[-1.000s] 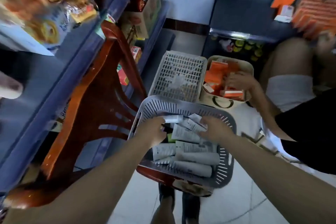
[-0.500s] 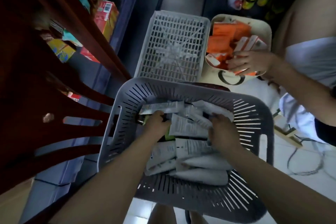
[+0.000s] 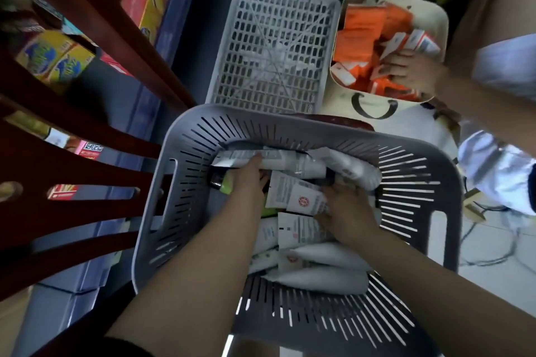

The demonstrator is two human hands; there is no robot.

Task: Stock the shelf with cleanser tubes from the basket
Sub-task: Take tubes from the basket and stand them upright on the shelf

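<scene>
Both hands are down inside the grey basket (image 3: 295, 124), among the white cleanser tubes (image 3: 319, 278). My left hand (image 3: 249, 180) lies on the far row of tubes, with its fingers stretched toward the flat crimped end of one tube (image 3: 240, 156); the fingertips are under or behind this tube, so I cannot tell if they already pinch it. My right hand (image 3: 345, 211) is curled over the tubes in the middle, and its fingers rest on a tube with a red round mark (image 3: 298, 197). How tightly it holds, the picture does not show, because the fingers are hidden under the back of the hand.

Between the two hands lie this marked tube and one more with small print. Nearer to me than both hands, several plain white tubes lie side by side. Just left of the left hand a green tube with a dark cap (image 3: 224, 184) sticks out; it looks like a different product, so I think it is better to leave it there.

To do this step well, I would gather tubes that point the same way and take only as many as each hand can close around, so none slips when I lift. The tubes are soft, so I would hold them by the body, not by the thin end.

Left of the basket, behind the red-brown chair back (image 3: 87, 171), is the blue shelf (image 3: 179, 9). No tube has left the basket yet, as far as I can see.

Beyond my hands, another person's hand (image 3: 406, 72) works in a cream tub of orange boxes (image 3: 435, 13).
</scene>
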